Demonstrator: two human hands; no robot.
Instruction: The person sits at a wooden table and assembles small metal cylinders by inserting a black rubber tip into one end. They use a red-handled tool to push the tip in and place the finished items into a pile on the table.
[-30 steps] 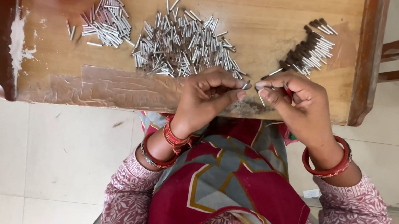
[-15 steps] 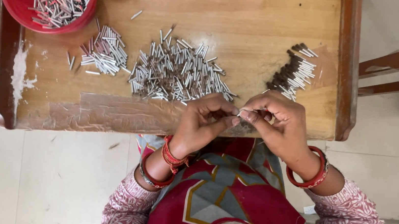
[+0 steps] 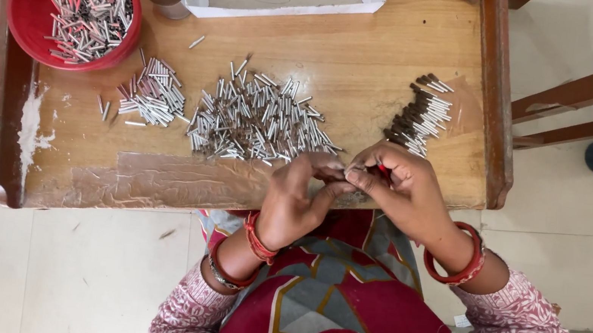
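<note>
Head view: our left hand and right hand pinch, probably, one light, stiff, slippery tube at its ends.

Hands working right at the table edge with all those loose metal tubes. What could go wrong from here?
The small piece pinched between left hand and right hand sits at the table edge; a slip likely drops it into the lap. A wrist could also brush the loose tube pile and scatter it.
</note>
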